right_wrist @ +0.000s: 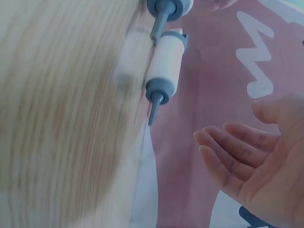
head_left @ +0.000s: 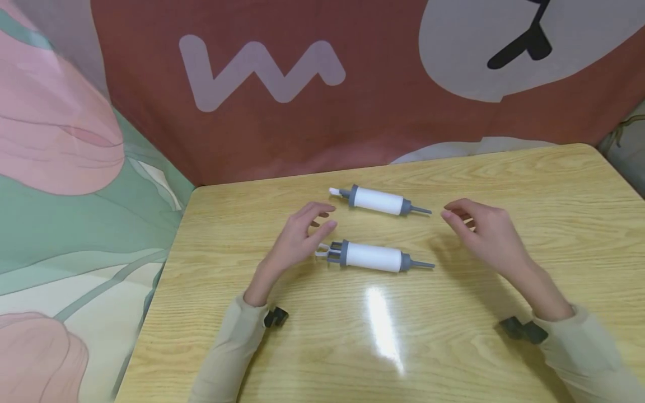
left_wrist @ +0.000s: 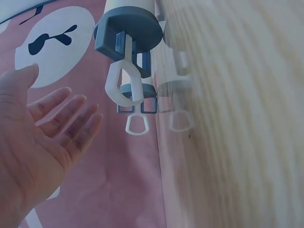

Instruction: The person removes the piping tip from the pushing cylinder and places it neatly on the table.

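Note:
Two syringe-like pumps with white barrels, grey collars and thin grey nozzles lie on the table, nozzles to the right. The far pump (head_left: 379, 200) is behind the near pump (head_left: 374, 257). At their left ends are white loop handles, clearest in the left wrist view, where the nearer loop handle (left_wrist: 113, 83) hangs from its grey collar. My left hand (head_left: 297, 238), fingers loosely bent and holding nothing, hovers by the near pump's handle end. Past the nozzle tips, my right hand (head_left: 486, 229) is raised with relaxed fingers and nothing in it.
A wood-grain table (head_left: 302, 347) carries both pumps, with a bright reflection in front of them. Behind it hangs a red printed cloth (head_left: 282, 134), and a green and pink cloth (head_left: 50, 224) hangs at the left. Dark wrist cameras sit at both cuffs.

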`<state>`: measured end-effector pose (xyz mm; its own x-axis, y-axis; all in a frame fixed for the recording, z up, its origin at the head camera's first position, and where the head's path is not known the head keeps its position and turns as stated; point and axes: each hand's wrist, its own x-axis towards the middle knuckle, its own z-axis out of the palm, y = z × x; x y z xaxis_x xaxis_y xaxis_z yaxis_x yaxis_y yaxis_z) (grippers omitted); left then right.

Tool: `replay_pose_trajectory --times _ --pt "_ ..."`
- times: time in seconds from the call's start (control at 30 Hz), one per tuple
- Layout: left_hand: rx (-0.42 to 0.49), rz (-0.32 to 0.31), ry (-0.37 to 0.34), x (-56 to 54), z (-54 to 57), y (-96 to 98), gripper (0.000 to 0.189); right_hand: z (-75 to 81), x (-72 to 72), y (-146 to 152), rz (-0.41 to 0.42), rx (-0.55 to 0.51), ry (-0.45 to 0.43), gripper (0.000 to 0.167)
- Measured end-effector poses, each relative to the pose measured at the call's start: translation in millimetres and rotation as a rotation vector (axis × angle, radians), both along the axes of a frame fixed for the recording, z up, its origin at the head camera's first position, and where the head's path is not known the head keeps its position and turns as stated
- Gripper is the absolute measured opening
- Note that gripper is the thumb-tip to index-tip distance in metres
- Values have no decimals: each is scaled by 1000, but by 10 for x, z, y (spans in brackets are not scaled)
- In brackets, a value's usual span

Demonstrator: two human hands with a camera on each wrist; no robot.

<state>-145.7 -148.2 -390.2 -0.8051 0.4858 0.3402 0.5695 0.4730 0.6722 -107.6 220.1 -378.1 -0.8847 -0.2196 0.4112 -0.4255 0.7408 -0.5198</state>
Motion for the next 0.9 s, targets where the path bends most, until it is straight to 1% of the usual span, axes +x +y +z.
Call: replay_pose_trajectory --times 0.23,0.47,0.57,0.8,0.9 --pt "20 -38 -49 13 -8 39 33 -6 53 -62 36 -30 -36 13" --pt "27 -76 -68 25 -30 65 33 -24 88 -92 63 -43 -71 15" --pt "29 -93 -75 34 -35 73 34 -35 99 -96 82 -48 -106 16" --pt "14 -114 -113 71 -26 83 35 -50 117 -87 150 -72 -237 16" --pt "5 -129 -128 89 -23 88 35 -53 126 -91 175 -78 -266 14"
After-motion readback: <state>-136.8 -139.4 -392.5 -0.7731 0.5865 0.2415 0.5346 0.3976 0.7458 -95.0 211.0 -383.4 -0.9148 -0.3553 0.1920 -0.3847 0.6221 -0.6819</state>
